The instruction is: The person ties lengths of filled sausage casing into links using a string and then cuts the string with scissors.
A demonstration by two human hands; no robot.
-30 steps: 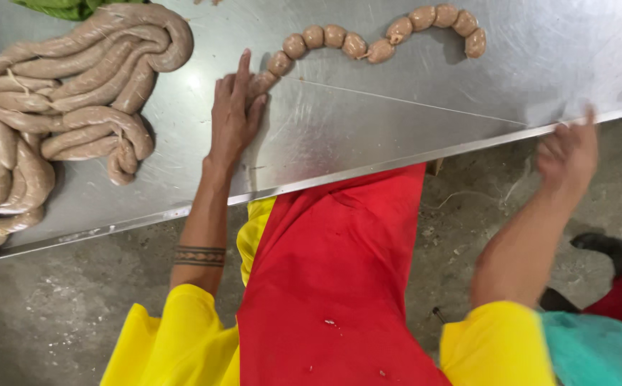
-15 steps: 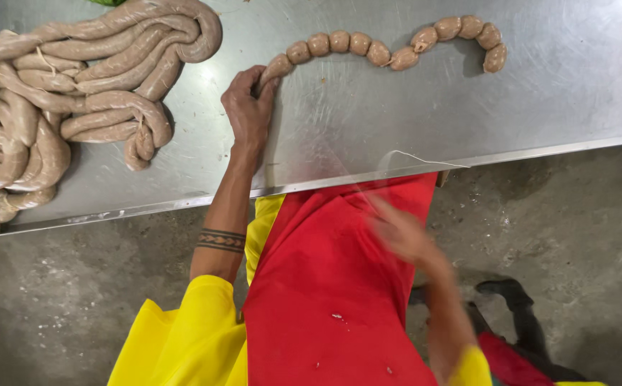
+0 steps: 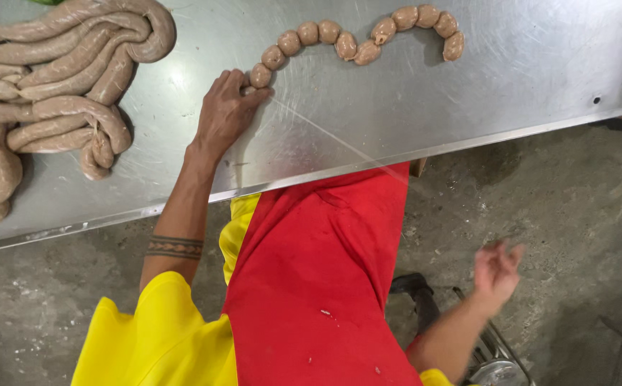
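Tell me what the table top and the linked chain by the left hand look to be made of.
Table top: looks like bare sheet metal, probably stainless steel; dull grey sheen, fine swirl scratches, a folded front edge.
Linked chain: seems to be raw sausage in thin casing; pale pink-beige, smooth, slightly glossy, pinched into short round links. The left hand touches its end link. The unlinked coil looks the same stuff.

I see yellow short sleeves (image 3: 153, 336) on both arms and a red apron (image 3: 325, 286) down the front. The left forearm carries a dark patterned tattoo band (image 3: 174, 247). Both hands are bare, without gloves.
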